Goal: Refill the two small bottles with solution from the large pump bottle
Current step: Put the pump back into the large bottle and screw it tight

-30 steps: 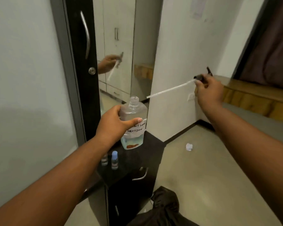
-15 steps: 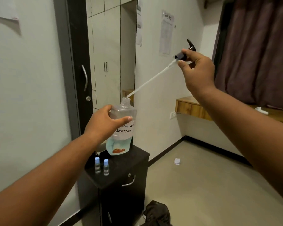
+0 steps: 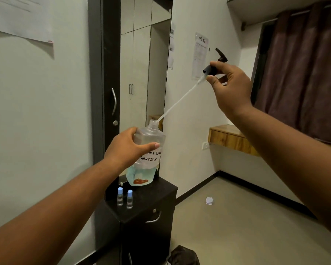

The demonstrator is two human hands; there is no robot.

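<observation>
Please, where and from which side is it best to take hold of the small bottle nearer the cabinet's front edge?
Probably pinch the small bottle around its clear body just under the blue cap, coming from the right or front. It stands upright, and its twin stands close on its left, leaving little finger room there.

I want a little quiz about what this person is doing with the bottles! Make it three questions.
1. True or false: the pump is screwed tight on the big bottle.
2. Which hand holds the big bottle: A) left hand, B) right hand?
3. Fill in: the two small bottles on the black cabinet have ____ caps.

Key:
1. False. It is lifted out, with only the tip of its tube at the bottle's mouth.
2. A. The right hand's grip is on the pump.
3. Blue.
</observation>
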